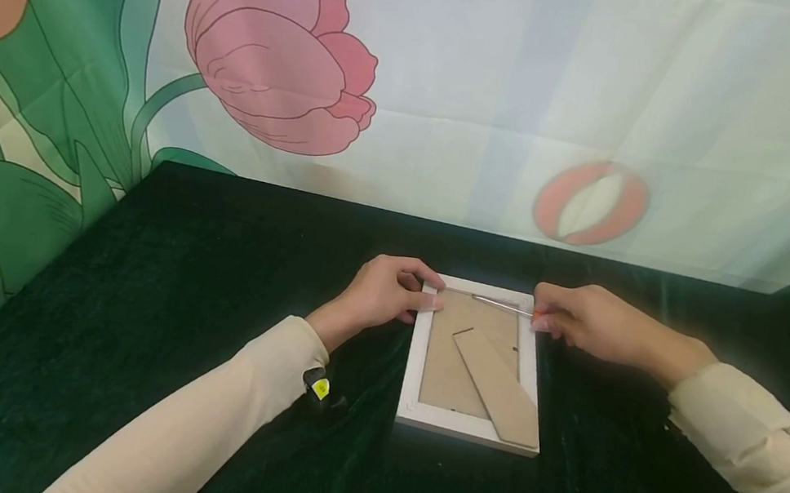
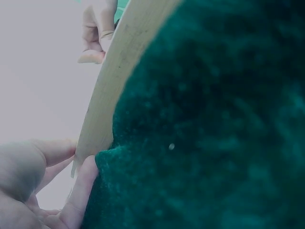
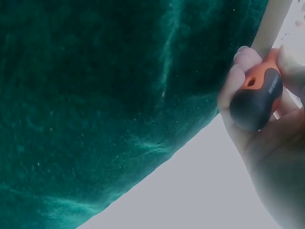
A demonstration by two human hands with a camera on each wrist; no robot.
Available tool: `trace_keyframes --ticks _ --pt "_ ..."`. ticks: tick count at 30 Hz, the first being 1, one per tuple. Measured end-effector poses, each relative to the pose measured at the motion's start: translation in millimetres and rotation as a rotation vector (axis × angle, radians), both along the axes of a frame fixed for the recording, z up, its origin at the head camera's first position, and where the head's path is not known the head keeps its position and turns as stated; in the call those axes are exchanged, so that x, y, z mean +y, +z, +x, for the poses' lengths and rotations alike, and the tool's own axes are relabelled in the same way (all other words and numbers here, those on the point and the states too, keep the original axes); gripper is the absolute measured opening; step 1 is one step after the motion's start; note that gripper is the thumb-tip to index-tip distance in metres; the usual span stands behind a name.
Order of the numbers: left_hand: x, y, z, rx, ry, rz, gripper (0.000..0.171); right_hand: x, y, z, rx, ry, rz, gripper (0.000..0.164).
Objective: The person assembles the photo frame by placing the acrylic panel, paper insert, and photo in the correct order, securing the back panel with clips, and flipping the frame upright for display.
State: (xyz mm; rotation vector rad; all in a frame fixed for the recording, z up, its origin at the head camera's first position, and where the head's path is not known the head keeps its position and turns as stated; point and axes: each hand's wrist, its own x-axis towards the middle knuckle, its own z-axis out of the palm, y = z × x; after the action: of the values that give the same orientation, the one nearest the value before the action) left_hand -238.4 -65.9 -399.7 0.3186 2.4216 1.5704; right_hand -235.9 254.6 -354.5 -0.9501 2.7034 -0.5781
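Left hand (image 1: 388,291) pinches picture frame (image 1: 452,369) near far-left corner, some fingers hidden. Frame lies back-up between both grips. Right hand (image 1: 596,321) clasps screwdriver (image 3: 259,95), handle mostly covered in head view; shaft left of grip, tip contact unclear.

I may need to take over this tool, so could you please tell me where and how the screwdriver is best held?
Probably by its thick orange-and-black handle, coming from the right: it juts past the right edge of the frame, while the thin metal shaft points leftward over it and offers little to hold.
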Motion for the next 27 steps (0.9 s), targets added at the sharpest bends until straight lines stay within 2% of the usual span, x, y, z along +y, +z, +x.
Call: trace_keyframes --ticks 11,27 --pt "0.2 0.3 0.1 0.000 0.006 -0.009 0.027 -5.7 2.7 1.1 0.078 0.061 0.049 0.015" --pt "1.6 0.2 -0.7 0.002 0.008 -0.013 0.027 -10.2 7.0 3.5 0.108 0.060 0.141 0.020"
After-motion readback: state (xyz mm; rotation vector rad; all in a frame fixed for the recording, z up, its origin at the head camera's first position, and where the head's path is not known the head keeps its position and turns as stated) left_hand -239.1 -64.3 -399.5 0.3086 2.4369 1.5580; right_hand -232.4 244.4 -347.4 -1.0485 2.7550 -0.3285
